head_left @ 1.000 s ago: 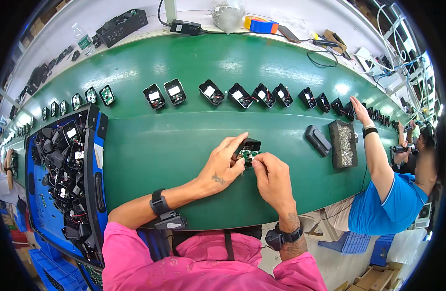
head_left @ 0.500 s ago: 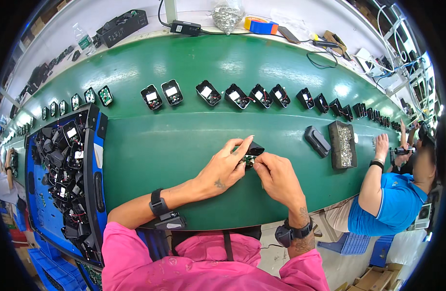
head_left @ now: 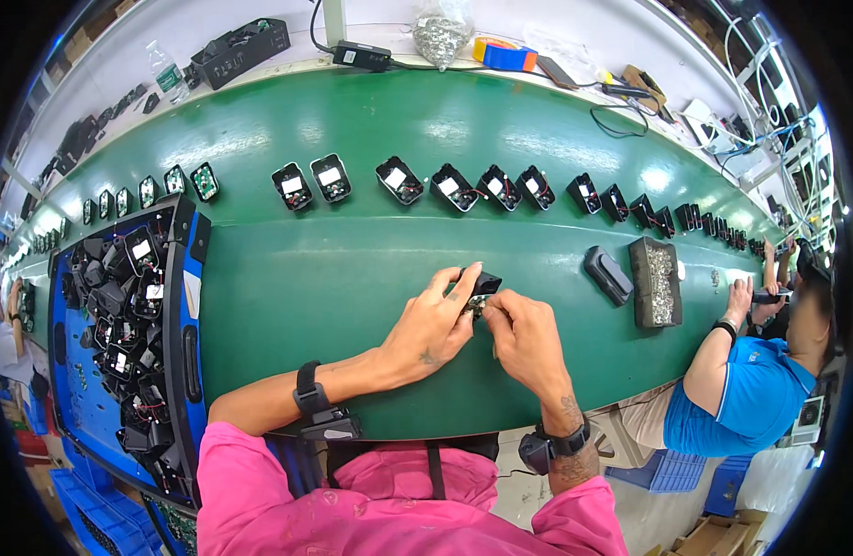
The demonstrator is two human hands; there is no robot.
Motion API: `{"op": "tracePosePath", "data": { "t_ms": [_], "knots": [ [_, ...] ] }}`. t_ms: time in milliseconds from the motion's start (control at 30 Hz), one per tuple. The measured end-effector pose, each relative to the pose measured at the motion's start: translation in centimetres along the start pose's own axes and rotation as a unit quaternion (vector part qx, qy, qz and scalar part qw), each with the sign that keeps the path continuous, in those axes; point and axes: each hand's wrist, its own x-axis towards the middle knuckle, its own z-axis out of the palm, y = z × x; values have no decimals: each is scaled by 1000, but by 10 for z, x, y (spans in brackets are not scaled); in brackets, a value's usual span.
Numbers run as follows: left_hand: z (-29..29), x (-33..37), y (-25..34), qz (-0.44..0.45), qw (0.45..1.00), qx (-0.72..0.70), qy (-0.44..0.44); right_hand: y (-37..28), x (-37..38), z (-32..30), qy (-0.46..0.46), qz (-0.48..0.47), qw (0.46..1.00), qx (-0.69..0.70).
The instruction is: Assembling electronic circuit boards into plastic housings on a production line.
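My left hand (head_left: 433, 324) is closed around a small black plastic housing (head_left: 485, 283) above the green bench (head_left: 297, 306). Part of a green circuit board (head_left: 477, 304) shows at the housing's near side, between my hands. My right hand (head_left: 527, 338) is closed in a pinch at the board's edge, thumb and forefinger together. What lies between those fingertips is too small to make out. Several open black housings (head_left: 454, 188) with white labels and red wires stand in a row across the bench beyond my hands.
A blue tray (head_left: 83, 389) heaped with black housings stands at my left. On the right lie a black case (head_left: 608, 275) and a dark box (head_left: 656, 287) of small metal parts. A co-worker in a blue shirt (head_left: 756, 394) sits farther right. A shelf (head_left: 306, 65) runs along the back.
The housing has tilted slightly in my left hand. My right fingers have shifted a little at the board. The co-worker's hand at the right has moved slightly.
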Motion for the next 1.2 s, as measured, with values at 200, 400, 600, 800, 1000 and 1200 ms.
{"op": "tracePosePath", "data": {
  "t_ms": [200, 400, 600, 800, 1000, 1200],
  "knots": [
    [0, 10, -7, 24, 998, -48, 40, 4, -3, 2, 61, 26, 996, 56],
    [-18, 7, -11, -62, 988, -144, -3, 16, 0, 4, 127, -86, 988, -26],
    [-20, 15, -11, -113, 967, -209, -91, 13, -10, -16, -2, 8, 999, 33],
    [-35, 21, -12, -40, 938, -266, -221, 25, -9, -30, -182, 98, 941, 267],
    [-19, 19, -15, 91, 979, -149, -101, 26, -17, -28, -223, 127, 885, 389],
    [-10, 3, 1, 63, 991, -121, -1, 4, -25, 0, -174, 100, 871, 448]
  ]
}}
